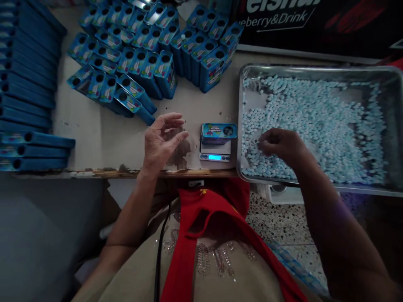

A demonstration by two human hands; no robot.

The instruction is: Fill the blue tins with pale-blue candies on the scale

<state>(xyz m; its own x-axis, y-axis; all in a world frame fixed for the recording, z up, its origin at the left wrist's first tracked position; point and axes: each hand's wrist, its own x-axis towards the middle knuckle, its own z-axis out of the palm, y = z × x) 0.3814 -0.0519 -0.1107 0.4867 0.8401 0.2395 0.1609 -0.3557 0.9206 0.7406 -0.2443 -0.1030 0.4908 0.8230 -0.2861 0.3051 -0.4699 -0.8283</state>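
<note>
Counter: showed worn wood along the front edge.
Blue box: stood on the scale beside the tray; could have toppled if nudged by either hand.
Pale pellets: lay loose; could have spilled over the rim if swept hard.
Left hand: hung open and empty beside the scale, thumb apart from bent fingers.
Right hand: hovered palm-down over the pellets, fingertips drawn together; could not tell if gripping any.

"CARAMELO MACIZO" is showing upside down on a blue container near dial centre — "ueberry&Drink" is running across a black panel at one o'clock, larger letters above being cropped — the scale's digits are glowing illegibly.
</note>
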